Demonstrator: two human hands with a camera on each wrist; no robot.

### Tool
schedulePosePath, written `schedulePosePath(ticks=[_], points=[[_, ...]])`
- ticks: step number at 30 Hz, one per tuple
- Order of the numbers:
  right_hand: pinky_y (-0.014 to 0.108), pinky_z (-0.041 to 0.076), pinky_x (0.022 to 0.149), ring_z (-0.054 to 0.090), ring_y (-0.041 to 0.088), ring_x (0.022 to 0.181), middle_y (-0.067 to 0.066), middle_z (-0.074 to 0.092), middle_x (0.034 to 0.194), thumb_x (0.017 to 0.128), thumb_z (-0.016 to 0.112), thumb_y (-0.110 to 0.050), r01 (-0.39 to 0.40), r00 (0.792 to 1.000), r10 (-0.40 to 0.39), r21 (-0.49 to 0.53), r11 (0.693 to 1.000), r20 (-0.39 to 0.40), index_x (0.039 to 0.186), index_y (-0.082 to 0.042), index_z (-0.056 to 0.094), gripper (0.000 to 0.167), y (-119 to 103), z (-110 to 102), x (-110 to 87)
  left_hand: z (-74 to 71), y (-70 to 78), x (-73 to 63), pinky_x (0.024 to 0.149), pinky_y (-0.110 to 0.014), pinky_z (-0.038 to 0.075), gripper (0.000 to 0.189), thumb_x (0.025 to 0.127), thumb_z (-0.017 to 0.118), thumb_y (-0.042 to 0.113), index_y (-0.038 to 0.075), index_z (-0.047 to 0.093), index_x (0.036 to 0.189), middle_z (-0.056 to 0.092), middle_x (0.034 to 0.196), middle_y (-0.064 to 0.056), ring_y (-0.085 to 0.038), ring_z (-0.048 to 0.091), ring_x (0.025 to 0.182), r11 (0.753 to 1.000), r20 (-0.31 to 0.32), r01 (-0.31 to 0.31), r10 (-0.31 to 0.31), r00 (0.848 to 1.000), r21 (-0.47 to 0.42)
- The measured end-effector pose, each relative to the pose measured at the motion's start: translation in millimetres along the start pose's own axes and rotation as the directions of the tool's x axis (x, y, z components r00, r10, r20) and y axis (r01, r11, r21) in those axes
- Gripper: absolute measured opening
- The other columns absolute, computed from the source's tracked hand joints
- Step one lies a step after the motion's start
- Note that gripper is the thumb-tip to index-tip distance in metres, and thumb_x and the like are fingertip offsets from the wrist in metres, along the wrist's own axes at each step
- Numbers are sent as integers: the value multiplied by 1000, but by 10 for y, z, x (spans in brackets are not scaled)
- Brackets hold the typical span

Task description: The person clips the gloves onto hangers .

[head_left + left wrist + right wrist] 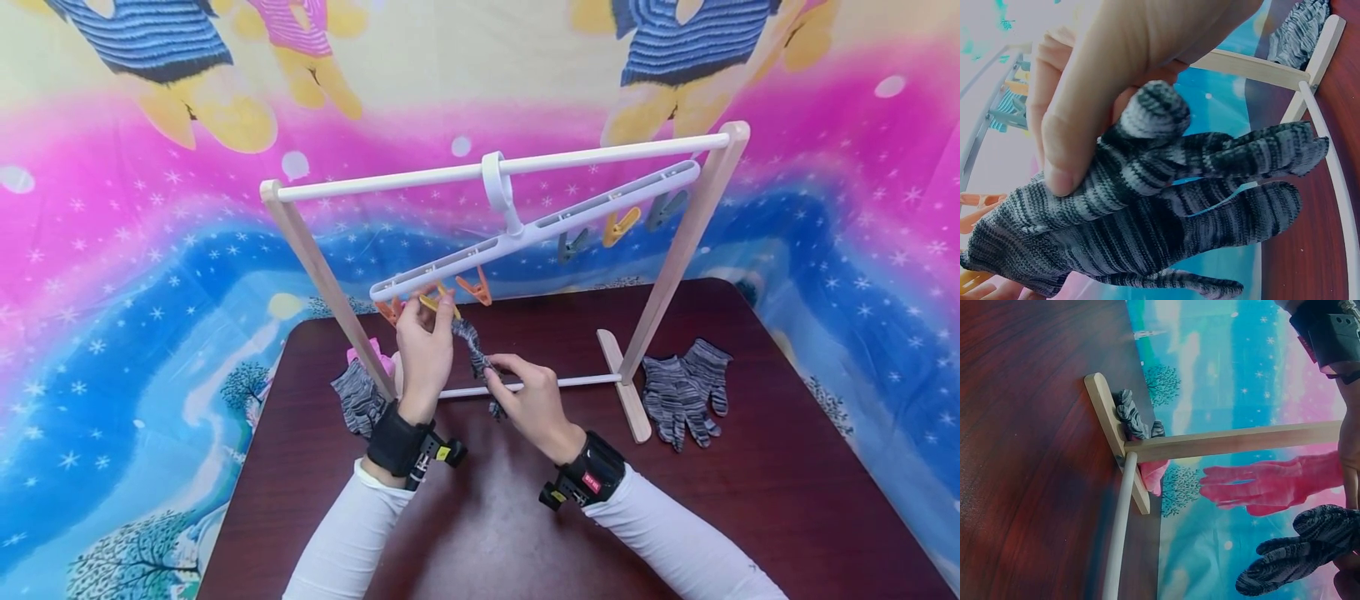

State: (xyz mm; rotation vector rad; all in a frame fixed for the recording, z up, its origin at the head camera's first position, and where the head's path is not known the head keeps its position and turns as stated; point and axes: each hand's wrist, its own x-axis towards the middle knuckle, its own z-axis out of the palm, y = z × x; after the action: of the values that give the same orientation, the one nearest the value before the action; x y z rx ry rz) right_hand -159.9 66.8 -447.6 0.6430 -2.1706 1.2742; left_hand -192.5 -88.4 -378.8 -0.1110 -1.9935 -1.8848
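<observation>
My left hand (429,354) pinches a yellow clothespin (442,307) that hangs under the white hanger (517,237). A grey-and-black knit glove (472,343) has its cuff up at that clothespin and its fingers dangling. Lower down, my right hand (531,404) grips the same glove between thumb and fingers. Seen from the left wrist, the right thumb presses on the glove (1129,231), while left fingertips show beside the clothespin at the bottom left corner. A pink glove (1272,484) hangs behind the left hand in the right wrist view.
The hanger hooks over the rack's white top rod (615,156) and tilts down to the left. Orange clothespins (476,287) flank the left hand; others hang at right. Grey gloves (686,392) lie on the dark table (780,467) beside both rack legs, pink fabric (1154,475) by the left one.
</observation>
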Motion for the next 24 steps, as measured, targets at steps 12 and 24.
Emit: schedulePosePath(ticks=[12,24], points=[[41,61,75,76,18,91,7,79,103,92,72,-7,15,1000,-15,30,999,2,110,-8,74,18,23,12,-1,-5,-38,-51,87,-28,52,37,105,55,27,5,60,135,70,115,-17,-27,68,107,991,-13,29,-28,1000,127],[34,60,75,75,16,91,6,79,102,92,73,-10,-2,1000,3,-9,1000,20,109,-7,74,18,52,5,-49,-9,-116,-121,72,-28,50,39,104,55,29,9,57,138,68,114,-15,-21,63,88,979,10,42,-45,999,201]])
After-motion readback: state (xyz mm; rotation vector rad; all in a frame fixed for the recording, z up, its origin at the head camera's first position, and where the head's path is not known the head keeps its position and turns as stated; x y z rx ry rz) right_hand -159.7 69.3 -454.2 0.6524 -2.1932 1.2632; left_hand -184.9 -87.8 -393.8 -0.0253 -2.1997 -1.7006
